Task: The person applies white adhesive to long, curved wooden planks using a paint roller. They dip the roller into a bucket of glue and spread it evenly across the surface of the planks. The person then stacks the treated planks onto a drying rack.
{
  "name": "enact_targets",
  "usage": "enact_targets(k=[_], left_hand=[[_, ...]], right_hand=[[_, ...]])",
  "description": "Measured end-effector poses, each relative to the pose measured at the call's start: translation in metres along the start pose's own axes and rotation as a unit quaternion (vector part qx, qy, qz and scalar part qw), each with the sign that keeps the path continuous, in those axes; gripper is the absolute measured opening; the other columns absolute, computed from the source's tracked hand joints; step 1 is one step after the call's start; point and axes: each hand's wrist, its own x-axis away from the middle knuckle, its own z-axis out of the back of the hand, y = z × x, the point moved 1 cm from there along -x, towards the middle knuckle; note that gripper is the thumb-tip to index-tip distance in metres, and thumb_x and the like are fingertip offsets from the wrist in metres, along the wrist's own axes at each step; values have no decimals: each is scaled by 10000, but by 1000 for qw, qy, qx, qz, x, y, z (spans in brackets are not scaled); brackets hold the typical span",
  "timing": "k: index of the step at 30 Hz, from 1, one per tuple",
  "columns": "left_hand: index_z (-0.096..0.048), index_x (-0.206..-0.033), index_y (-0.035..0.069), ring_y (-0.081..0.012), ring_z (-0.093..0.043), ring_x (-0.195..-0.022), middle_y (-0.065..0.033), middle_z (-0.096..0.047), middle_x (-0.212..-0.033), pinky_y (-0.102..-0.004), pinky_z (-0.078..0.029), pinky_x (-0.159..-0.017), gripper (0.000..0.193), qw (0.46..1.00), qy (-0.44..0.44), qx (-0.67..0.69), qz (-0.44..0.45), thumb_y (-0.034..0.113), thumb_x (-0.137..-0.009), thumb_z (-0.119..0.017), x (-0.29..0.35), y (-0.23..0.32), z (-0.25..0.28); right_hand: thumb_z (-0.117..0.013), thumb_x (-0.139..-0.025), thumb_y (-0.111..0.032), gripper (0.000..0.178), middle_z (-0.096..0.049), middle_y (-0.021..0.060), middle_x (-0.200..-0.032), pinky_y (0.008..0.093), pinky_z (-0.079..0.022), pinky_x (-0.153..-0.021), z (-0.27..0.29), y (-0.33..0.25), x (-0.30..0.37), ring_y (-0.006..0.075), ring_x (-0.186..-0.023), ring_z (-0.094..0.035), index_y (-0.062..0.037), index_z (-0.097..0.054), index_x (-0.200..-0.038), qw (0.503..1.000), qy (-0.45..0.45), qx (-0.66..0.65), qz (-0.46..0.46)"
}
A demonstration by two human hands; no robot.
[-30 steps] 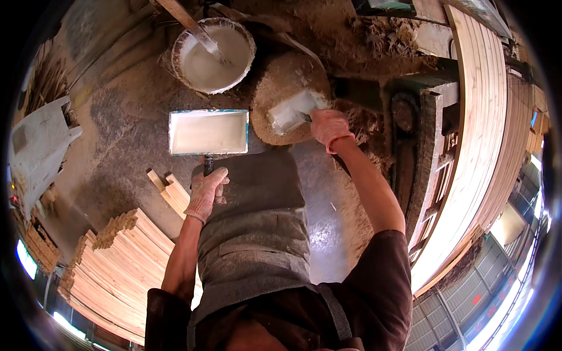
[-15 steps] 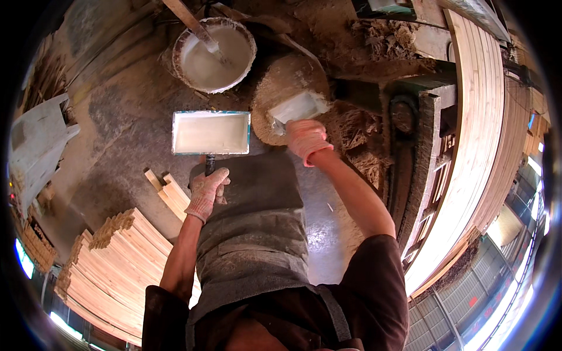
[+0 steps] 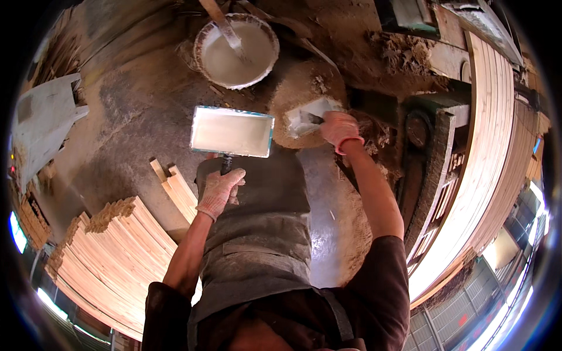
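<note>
My left hand point(image 3: 221, 190), in a stained work glove, is closed round the black handle point(image 3: 226, 164) of a shallow rectangular tray point(image 3: 271, 138). Teal edges frame the tray, whose inside looks coated or filled with white. A pinkish glove covers my right hand point(image 3: 341, 130), which grips a scraper point(image 3: 310, 117) with a flat blade. That blade lies over a pale, white-smeared rectangular patch point(image 3: 323, 106) on a round, dust-covered surface point(image 3: 316, 88). Whether the patch is a hollow or a flat piece I cannot tell.
Beyond the tray stands a bucket point(image 3: 199, 50) of whitish liquid, with a wooden-handled brush point(image 3: 225, 26) in it. Stacked wooden strips point(image 3: 117, 257) lie at lower left. Long boards point(image 3: 489, 146) rest on a machine frame point(image 3: 430, 175) to the right.
My right hand and the scraper have shifted right across the white patch, and the blade now shows more fully. The whole view has shifted slightly; the left hand still holds the tray.
</note>
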Motion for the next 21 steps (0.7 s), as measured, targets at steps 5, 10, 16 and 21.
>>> enact_targets(k=[5, 10, 16, 21], left_hand=[[-672, -818, 14, -81, -455, -474, 24, -498, -596, -279, -455, -470, 413, 1000, -8, 10, -8, 409, -854, -789, 3, -2, -2], [-662, -831, 51, -88, -435, -454, 27, -487, -590, -278, -441, -456, 383, 998, -53, 15, -12, 408, -871, -795, 0, 3, -14], [-668, -823, 26, -85, -431, -459, 29, -477, -585, -285, -429, -456, 377, 996, -80, 20, -33, 381, -881, -781, -7, 11, -23], [-683, -821, 9, -80, -415, -457, 35, -462, -566, -284, -402, -451, 387, 996, -75, -26, -37, 380, -885, -772, -6, 21, -16]], right_hand=[[-554, -925, -284, 363, -738, 201, -1020, 487, -575, -740, 35, 23, 50, 397, -907, -727, -80, -681, -1198, 990, 121, -73, 25], [-671, -940, -263, 350, -762, 92, -940, 328, -561, -721, 80, -22, 172, 189, -804, -701, -64, -704, -1226, 892, 93, -441, -21], [-642, -965, -178, 323, -652, 30, -767, 218, -379, -456, 76, -70, 224, 45, -520, -487, -6, -683, -1235, 699, 92, -698, -123], [-607, -982, -203, 340, -639, 28, -731, 223, -342, -427, 76, -89, 241, 49, -487, -460, 5, -674, -1241, 667, 142, -726, -84]])
